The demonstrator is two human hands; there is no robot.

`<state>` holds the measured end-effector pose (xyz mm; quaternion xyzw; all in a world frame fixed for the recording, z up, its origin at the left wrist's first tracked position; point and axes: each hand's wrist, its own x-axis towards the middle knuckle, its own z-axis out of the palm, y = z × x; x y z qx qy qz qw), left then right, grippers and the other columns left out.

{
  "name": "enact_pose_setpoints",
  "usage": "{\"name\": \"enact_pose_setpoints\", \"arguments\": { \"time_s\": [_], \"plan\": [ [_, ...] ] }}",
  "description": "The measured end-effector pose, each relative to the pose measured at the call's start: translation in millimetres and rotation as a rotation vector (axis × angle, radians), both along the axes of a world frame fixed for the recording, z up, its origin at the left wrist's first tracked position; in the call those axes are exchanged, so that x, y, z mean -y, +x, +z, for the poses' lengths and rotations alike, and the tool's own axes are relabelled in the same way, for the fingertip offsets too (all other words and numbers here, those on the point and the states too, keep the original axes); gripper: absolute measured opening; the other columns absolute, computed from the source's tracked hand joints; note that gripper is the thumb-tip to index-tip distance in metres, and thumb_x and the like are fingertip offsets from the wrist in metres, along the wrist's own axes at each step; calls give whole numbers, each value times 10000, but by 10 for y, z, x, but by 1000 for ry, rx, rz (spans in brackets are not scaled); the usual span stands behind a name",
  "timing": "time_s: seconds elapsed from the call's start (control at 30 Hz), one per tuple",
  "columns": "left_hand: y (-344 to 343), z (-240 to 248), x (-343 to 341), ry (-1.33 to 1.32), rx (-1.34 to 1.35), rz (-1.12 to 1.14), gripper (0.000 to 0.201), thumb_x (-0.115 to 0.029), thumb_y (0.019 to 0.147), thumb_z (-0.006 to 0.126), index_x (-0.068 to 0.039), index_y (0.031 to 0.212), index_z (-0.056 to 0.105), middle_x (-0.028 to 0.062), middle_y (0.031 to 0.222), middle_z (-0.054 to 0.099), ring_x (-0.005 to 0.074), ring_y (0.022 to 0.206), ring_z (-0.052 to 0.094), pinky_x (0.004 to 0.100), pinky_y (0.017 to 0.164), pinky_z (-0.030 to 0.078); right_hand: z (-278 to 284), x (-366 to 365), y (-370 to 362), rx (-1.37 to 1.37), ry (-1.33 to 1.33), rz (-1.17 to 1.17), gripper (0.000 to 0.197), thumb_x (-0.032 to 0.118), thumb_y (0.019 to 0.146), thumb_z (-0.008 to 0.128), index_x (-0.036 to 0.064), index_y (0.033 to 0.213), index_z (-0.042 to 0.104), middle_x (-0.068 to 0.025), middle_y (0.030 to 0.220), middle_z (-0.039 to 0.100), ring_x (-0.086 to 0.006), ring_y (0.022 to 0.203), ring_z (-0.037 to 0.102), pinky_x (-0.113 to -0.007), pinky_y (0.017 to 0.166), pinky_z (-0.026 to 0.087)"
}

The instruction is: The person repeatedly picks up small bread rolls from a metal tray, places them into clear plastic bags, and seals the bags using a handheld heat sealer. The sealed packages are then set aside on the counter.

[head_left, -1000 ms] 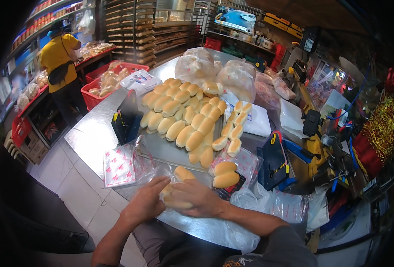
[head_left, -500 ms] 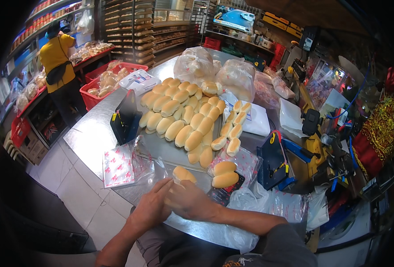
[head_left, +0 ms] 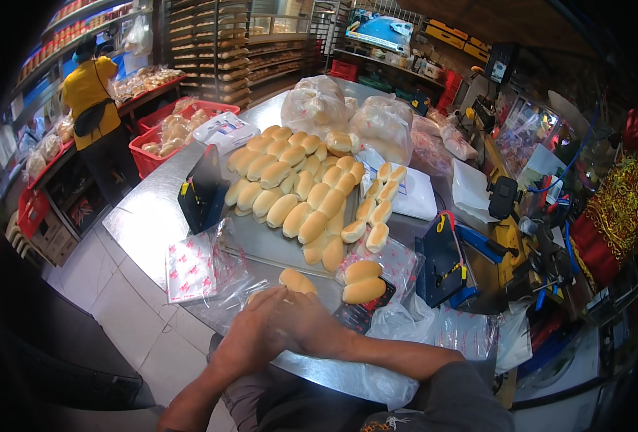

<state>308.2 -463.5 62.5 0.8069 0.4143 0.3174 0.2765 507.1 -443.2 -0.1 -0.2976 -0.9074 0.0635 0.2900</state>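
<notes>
My left hand (head_left: 250,331) and my right hand (head_left: 306,322) are pressed together over the near edge of the metal table. Their fingers are curled in toward each other and slightly smeared, so what lies between them is hidden. Crinkled clear plastic (head_left: 225,288) shows beside my left fingers. Just beyond my fingertips lies a golden bread roll (head_left: 297,281). To its right, a pair of joined rolls (head_left: 363,281) rests on a dark object and clear wrapping. Farther back, a large pile of rolls (head_left: 283,209) covers a metal tray (head_left: 258,241).
Dark upright stands (head_left: 204,191) flank the tray, another (head_left: 442,263) at right. Printed plastic bags (head_left: 191,268) lie at left, a thin clear bag (head_left: 405,324) at right. Filled bags (head_left: 381,128) sit behind the pile. A person in yellow (head_left: 88,90) stands far left by red crates (head_left: 146,162).
My hands have drawn closer together, and the pale patch between them is now covered. My left hand has tilted over the right fingers. The rolls have stayed put.
</notes>
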Motion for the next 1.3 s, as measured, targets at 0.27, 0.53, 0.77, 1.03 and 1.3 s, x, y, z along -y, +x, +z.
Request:
{"name": "enact_pose_setpoints", "arguments": {
  "time_s": [0.27, 0.53, 0.77, 1.03, 1.3],
  "plan": [
    [-81, -99, -95, -10, -54, -8, 773, -17, 730, 841, -25, 1459, 584, 199, 1356, 662, 342, 1112, 701, 401, 929, 581, -77, 93, -64, 211, 37, 9, 609, 323, 869, 760, 84, 1407, 603, -160, 1449, 548, -414, 1361, 474, -538, 961, 437],
    [-88, -123, 99, 39, 16, 202, 573, 96, 821, 633, -22, 1378, 570, 203, 1338, 600, 411, 1075, 685, 428, 931, 566, 241, 178, 384, -92, -145, -75, 632, 188, 793, 871, 40, 1355, 621, -172, 1322, 660, -361, 1214, 636, -468, 1039, 502],
    [-61, -107, 121, -36, 18, 232, 199, 2, 876, 738, -8, 1029, 612, 143, 1052, 583, 294, 780, 627, 411, 694, 523, 576, -171, 1390, 140, -39, -369, 825, 226, 744, 928, 50, 1469, 577, -190, 1453, 614, -380, 1352, 578, -452, 1166, 442],
    [-143, -257, 15, 165, 116, 263, 139, -69, 947, 722, 4, 961, 605, 185, 1241, 628, 388, 1142, 624, 435, 947, 521, 366, -352, 1500, -35, -324, -355, 900, 210, 659, 942, 55, 1470, 584, -206, 1445, 616, -387, 1382, 556, -458, 1199, 409],
    [-168, -527, 22, -128, 348, 291, 348, -122, 1037, 597, 58, 1334, 565, 261, 1460, 548, 390, 1295, 590, 433, 1093, 465, 592, -14, 881, -51, -247, -64, 770, 174, 673, 923, 67, 1389, 661, -198, 1409, 638, -378, 1327, 606, -457, 1134, 469]
  ]
}}
